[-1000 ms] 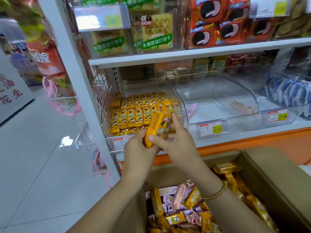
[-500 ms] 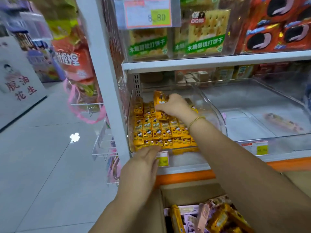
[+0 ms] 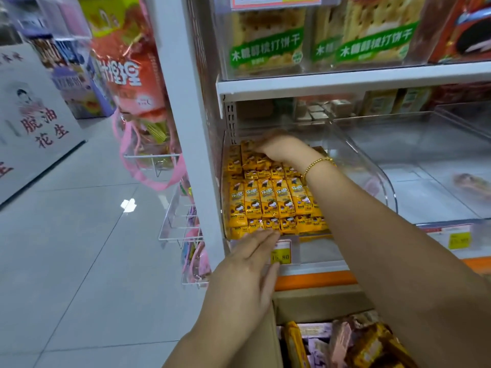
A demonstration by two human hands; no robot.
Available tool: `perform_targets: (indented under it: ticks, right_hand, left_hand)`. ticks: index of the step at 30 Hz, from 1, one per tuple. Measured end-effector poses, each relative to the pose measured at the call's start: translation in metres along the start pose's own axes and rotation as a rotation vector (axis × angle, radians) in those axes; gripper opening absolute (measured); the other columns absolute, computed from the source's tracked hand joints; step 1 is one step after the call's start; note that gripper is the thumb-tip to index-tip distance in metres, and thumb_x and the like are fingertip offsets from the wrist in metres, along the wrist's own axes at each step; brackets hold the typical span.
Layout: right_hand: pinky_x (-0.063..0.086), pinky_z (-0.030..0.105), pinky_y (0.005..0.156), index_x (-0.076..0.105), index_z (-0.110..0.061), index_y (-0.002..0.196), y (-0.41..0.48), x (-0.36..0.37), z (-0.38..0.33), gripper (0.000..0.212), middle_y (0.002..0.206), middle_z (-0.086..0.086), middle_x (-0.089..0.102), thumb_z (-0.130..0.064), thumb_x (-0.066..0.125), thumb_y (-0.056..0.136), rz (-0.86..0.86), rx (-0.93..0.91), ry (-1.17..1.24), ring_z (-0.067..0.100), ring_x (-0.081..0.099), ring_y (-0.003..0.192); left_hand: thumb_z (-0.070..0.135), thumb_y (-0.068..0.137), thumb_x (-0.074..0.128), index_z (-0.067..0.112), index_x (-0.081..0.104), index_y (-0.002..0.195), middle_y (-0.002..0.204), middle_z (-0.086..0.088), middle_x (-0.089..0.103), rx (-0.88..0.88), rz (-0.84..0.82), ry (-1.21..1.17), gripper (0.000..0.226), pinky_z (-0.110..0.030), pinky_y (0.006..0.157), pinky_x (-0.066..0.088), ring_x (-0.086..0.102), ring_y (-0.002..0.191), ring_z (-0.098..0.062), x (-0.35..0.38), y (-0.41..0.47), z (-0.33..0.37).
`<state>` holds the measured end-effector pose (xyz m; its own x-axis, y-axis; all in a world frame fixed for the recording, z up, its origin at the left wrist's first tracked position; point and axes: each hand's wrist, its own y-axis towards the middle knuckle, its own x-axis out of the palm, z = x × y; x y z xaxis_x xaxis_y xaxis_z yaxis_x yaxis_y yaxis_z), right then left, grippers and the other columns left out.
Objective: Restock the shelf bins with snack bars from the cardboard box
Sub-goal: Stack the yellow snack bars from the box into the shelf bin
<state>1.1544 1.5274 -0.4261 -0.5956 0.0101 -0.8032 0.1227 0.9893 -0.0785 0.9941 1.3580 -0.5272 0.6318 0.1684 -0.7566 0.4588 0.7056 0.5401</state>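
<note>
Rows of yellow snack bars point(image 3: 268, 197) fill the clear shelf bin point(image 3: 382, 179) at the left end of the lower shelf. My right hand point(image 3: 284, 148), with a bead bracelet on the wrist, reaches to the back of the bin, its fingers bent over a yellow bar point(image 3: 251, 156) on the rear row. My left hand point(image 3: 249, 264) rests with straight fingers against the bin's front lip, beside the price tag point(image 3: 281, 254). The cardboard box point(image 3: 318, 301) stands below the shelf, with mixed bars point(image 3: 366, 341) inside.
To the right is a second clear bin point(image 3: 438, 155) holding one pink bar point(image 3: 470, 181). The upper shelf point(image 3: 345, 78) hangs low over the bins with cracker packs. A white upright point(image 3: 196, 155) and wire hooks point(image 3: 172, 221) with pink bags border the left; tiled floor beyond.
My right hand carried the yellow bar from in front of the bin to its back row. My left hand let go of the bar and dropped to the bin's front. The view moved closer.
</note>
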Motion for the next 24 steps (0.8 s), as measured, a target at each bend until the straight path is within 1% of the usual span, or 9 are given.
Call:
perform_targets:
  ticks: [2,4,6,9,13,17,20,22,24]
  right_hand:
    - [0.046,0.029,0.071,0.053,-0.010,0.130,-0.014,-0.005,0.001,0.040,0.097,0.008,0.060,-0.035,0.040,0.102,0.049,-0.042,-0.035,0.018,0.057,0.084]
    - [0.043,0.025,0.059,0.060,-0.011,0.110,-0.031,-0.010,0.003,0.031,0.082,0.002,0.056,-0.037,0.051,0.096,0.169,-0.119,0.049,0.013,0.052,0.069]
    - [0.039,0.023,0.055,0.060,-0.014,0.092,-0.055,-0.015,0.004,0.022,0.076,-0.002,0.056,-0.037,0.060,0.092,0.222,-0.234,0.143,0.009,0.051,0.063]
    - [0.037,0.022,0.054,0.060,-0.012,0.075,-0.102,-0.020,0.011,0.029,0.065,-0.007,0.054,-0.037,0.064,0.089,0.166,-0.374,0.124,0.003,0.048,0.056]
    - [0.038,0.025,0.053,0.056,-0.013,0.068,-0.163,-0.017,0.041,0.034,0.061,-0.001,0.057,-0.040,0.067,0.085,-0.038,-0.428,0.005,0.006,0.047,0.052]
    - [0.049,0.028,0.062,0.062,-0.017,0.076,-0.206,-0.001,0.088,0.028,0.067,-0.006,0.062,-0.043,0.070,0.082,-0.238,-0.298,0.007,0.002,0.056,0.058]
    - [0.047,0.026,0.068,0.064,-0.024,0.083,-0.222,0.026,0.130,0.020,0.078,-0.011,0.063,-0.043,0.072,0.080,-0.328,-0.224,-0.014,0.006,0.060,0.074]
    - [0.045,0.025,0.071,0.065,-0.021,0.094,-0.227,0.049,0.162,0.022,0.086,-0.014,0.060,-0.038,0.072,0.081,-0.457,-0.117,-0.067,0.010,0.059,0.085]
    - [0.043,0.024,0.071,0.062,-0.020,0.100,-0.230,0.079,0.193,0.030,0.093,-0.012,0.059,-0.037,0.075,0.080,-0.587,-0.031,-0.121,0.014,0.057,0.093]
  left_hand:
    - [0.038,0.088,0.045,0.019,0.063,0.123,0.126,0.008,0.061,-0.028,0.000,-0.019,0.044,-0.015,0.101,0.032,0.050,0.118,-0.004,0.000,-0.002,0.002]
    - [0.039,0.089,0.046,0.019,0.067,0.115,0.121,0.009,0.063,-0.067,0.032,-0.094,0.039,-0.009,0.098,0.034,0.051,0.115,-0.001,-0.001,-0.004,0.006]
    - [0.038,0.090,0.046,0.018,0.072,0.088,0.095,0.009,0.069,-0.083,0.089,-0.145,0.032,-0.005,0.077,0.041,0.060,0.093,-0.001,-0.005,-0.007,0.011]
    - [0.042,0.092,0.042,0.016,0.059,0.056,0.057,0.006,0.057,-0.113,0.095,-0.116,0.047,-0.025,0.058,0.045,0.055,0.057,-0.009,-0.007,-0.013,0.020]
    - [0.047,0.091,0.038,0.016,0.051,0.053,0.051,0.003,0.053,-0.132,-0.037,-0.063,0.051,-0.034,0.058,0.043,0.052,0.053,-0.012,0.001,-0.025,0.033]
    - [0.056,0.093,0.035,0.020,0.054,0.070,0.069,0.004,0.057,-0.182,-0.441,0.148,0.047,-0.031,0.064,0.049,0.057,0.069,-0.016,0.024,-0.055,0.042]
    - [0.051,0.094,0.041,0.022,0.061,0.104,0.108,-0.003,0.060,-0.217,-0.722,0.251,0.036,-0.032,0.080,0.048,0.058,0.095,-0.019,0.041,-0.086,0.052]
    - [0.041,0.095,0.047,0.012,0.049,0.129,0.134,-0.009,0.047,-0.313,-0.885,0.243,0.045,-0.032,0.089,0.045,0.056,0.108,-0.023,0.046,-0.102,0.057]
    - [0.035,0.096,0.048,0.002,0.037,0.139,0.147,-0.010,0.036,-0.359,-0.967,0.282,0.056,-0.033,0.093,0.044,0.058,0.109,-0.025,0.048,-0.113,0.058]
